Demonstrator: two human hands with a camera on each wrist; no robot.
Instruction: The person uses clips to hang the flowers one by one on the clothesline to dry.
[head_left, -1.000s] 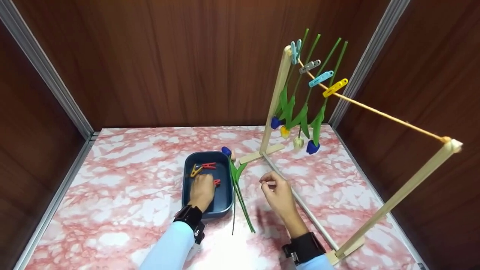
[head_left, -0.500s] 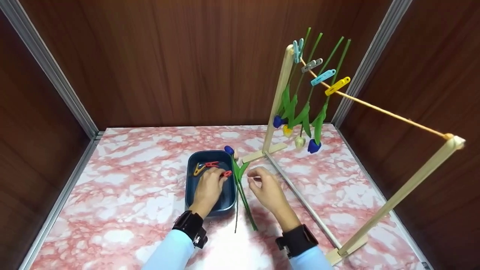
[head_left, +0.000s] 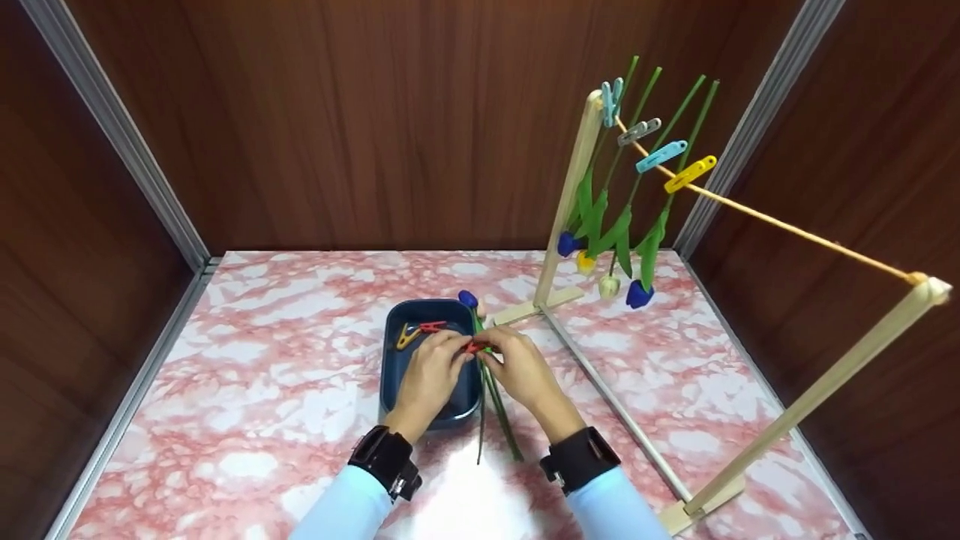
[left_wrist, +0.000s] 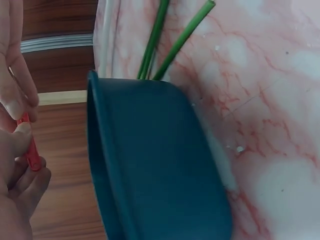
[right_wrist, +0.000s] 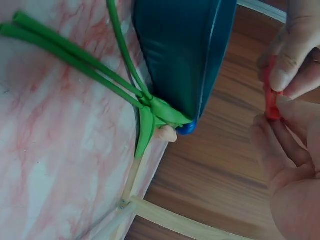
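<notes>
Over the right rim of the dark blue tray [head_left: 396,371], my left hand [head_left: 433,373] pinches a red clothespin [head_left: 472,347]. My right hand [head_left: 527,371] has come to the same clothespin, its thumb and fingers pinching the other end, as the right wrist view also shows with the red clothespin [right_wrist: 271,107] between both hands. A yellow clothespin [head_left: 407,337] and another red clothespin [head_left: 433,327] lie inside the tray. Alongside it on the table are artificial tulips with green stems [head_left: 504,420], a blue blossom [head_left: 468,298] and a pale pink one, partly hidden by my right hand.
To the right stands a wooden frame with a slanting cord [head_left: 795,232]. Several tulips hang head down from it, held by light blue, grey and yellow clothespins [head_left: 691,174]. A metal bar [head_left: 615,405] joins the frame's feet. Brown panels enclose the marbled table [head_left: 247,420].
My left hand has lifted a red clothespin from the tray and moved right. My right hand has moved left and taken hold of the clothespin too. The view has shifted slightly.
</notes>
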